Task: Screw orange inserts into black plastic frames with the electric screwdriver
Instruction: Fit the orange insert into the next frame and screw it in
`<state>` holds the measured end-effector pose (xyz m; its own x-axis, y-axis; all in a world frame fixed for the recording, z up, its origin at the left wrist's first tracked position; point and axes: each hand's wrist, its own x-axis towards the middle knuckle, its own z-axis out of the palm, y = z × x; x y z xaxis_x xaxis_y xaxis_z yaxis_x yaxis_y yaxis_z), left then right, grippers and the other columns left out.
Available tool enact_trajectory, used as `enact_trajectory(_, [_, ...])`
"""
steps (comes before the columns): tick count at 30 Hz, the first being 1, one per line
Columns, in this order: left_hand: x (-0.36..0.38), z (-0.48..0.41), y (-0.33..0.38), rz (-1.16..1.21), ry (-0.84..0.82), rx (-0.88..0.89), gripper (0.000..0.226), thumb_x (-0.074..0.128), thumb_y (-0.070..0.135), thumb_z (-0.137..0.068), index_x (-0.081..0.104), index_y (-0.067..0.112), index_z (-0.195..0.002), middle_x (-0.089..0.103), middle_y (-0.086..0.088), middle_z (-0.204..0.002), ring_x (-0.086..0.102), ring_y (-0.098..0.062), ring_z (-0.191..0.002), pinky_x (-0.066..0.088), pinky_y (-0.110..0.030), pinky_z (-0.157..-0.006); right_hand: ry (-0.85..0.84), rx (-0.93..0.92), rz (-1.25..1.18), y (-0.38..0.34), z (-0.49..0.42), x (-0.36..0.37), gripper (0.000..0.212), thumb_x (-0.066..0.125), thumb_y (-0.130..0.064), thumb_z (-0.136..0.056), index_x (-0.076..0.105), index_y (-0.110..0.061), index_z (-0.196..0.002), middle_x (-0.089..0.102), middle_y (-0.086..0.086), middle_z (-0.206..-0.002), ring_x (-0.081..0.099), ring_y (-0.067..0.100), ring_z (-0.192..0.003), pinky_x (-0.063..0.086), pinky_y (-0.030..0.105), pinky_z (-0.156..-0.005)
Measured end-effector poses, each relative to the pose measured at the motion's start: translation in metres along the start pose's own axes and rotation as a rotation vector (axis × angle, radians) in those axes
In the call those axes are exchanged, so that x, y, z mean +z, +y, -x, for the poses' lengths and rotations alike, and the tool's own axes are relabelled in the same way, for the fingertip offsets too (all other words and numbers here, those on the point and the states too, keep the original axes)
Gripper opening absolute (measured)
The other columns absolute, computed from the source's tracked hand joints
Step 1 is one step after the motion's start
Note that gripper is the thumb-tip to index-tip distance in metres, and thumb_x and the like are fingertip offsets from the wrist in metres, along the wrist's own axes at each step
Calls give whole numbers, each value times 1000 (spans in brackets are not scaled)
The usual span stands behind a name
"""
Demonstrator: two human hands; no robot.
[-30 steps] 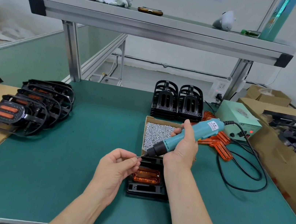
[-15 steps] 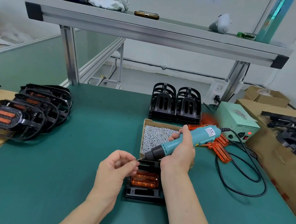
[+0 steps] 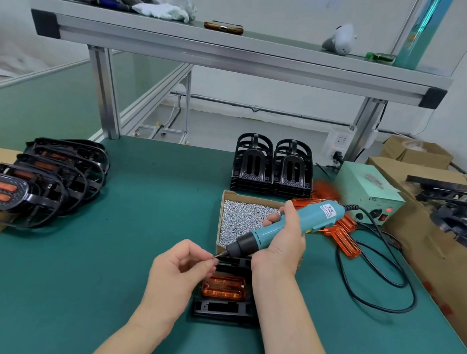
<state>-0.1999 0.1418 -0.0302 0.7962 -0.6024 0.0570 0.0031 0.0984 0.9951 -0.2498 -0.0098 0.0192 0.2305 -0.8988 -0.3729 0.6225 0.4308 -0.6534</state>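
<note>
We see the right hand (image 3: 279,250) wrapped around the teal body of the electric screwdriver (image 3: 288,226), holding it tilted so that its black nose points down and to the left. The left hand (image 3: 179,268) meets the tool at the bit: its thumb and forefinger pinch something tiny there, probably a screw (image 3: 216,257), though it is too small for us to be sure. The other fingers are curled in.

Just beneath both hands, a black plastic frame (image 3: 221,310) lies flat on the green table mat (image 3: 92,262), with an orange insert (image 3: 224,287) seated in it. The two wrists partly cover the frame's sides.

Behind the frame, touching its far edge, we find an open cardboard box of screws (image 3: 244,218). More loose orange inserts (image 3: 343,242) lie to the right of that box, and two stacks of bare black frames (image 3: 273,164) stand at the back of the mat. On the left, a row of frames already fitted with orange (image 3: 38,178) overlaps from the mat onto a sheet of cardboard. A pale green power unit (image 3: 366,190) sits at the back right, and the black cable (image 3: 376,289) loops across the mat.
</note>
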Motion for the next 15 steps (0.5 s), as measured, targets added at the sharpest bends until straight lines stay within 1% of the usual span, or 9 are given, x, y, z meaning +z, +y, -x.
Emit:
enact_trajectory(3, [-1, 5, -3, -306, 24, 317, 23, 72, 5, -87, 70, 25, -76, 71, 2, -76, 66, -14, -73, 54, -26, -72, 14, 36, -13, -1, -3, -1, 22, 75, -23, -88, 62, -13, -103, 59, -4, -58, 54, 7, -45, 47, 17, -44])
enact_trajectory(5, [-4, 5, -3, -453, 47, 509, 12, 68, 13, -87, 70, 25, -81, 71, 11, -80, 68, -11, -78, 53, -24, -75, 24, 62, -26, 0, -5, -2, 21, 75, -23, -88, 60, -14, -100, 58, -4, -60, 53, 7, -47, 47, 19, -47])
enact_trajectory(6, [-4, 4, -2, -496, 57, 557, 11, 68, 14, -86, 70, 24, -83, 70, 14, -82, 68, -10, -79, 53, -22, -77, 31, 71, -32, 0, -5, -2, 20, 75, -22, -88, 60, -14, -99, 58, -4, -61, 53, 7, -48, 48, 20, -49])
enact_trajectory(7, [-4, 4, -1, -514, 61, 572, 14, 69, 12, -87, 69, 26, -85, 70, 16, -84, 68, -8, -81, 52, -20, -78, 38, 76, -37, 0, -6, -3, 20, 76, -22, -87, 60, -14, -97, 59, -3, -63, 53, 8, -48, 48, 21, -51])
enact_trajectory(10, [-2, 4, 0, -476, 44, 483, 40, 73, -2, -84, 69, 37, -89, 72, 19, -89, 70, -4, -83, 51, -14, -81, 53, 65, -32, 2, -7, -4, 20, 76, -22, -87, 61, -14, -97, 59, -2, -65, 53, 8, -50, 48, 23, -53])
enact_trajectory(12, [-2, 3, 0, -397, 18, 350, 38, 74, -3, -83, 72, 35, -82, 74, 12, -83, 69, -6, -78, 53, -17, -77, 54, 55, -27, 3, -6, -5, 23, 76, -22, -87, 62, -12, -103, 59, -1, -68, 54, 9, -53, 49, 24, -54])
enact_trajectory(14, [-1, 2, 0, -278, 3, 205, 33, 75, -2, -82, 74, 32, -79, 74, 4, -77, 68, -9, -71, 53, -20, -72, 61, 56, -35, 4, -6, -6, 29, 77, -22, -86, 64, -12, -109, 61, 1, -74, 56, 9, -55, 50, 22, -53])
enact_trajectory(15, [-1, 2, 0, -230, 6, 164, 33, 75, -2, -82, 75, 31, -78, 74, 1, -74, 68, -9, -68, 53, -20, -69, 62, 59, -45, 4, -6, -5, 31, 78, -22, -85, 65, -12, -111, 62, 1, -74, 57, 8, -54, 50, 21, -51])
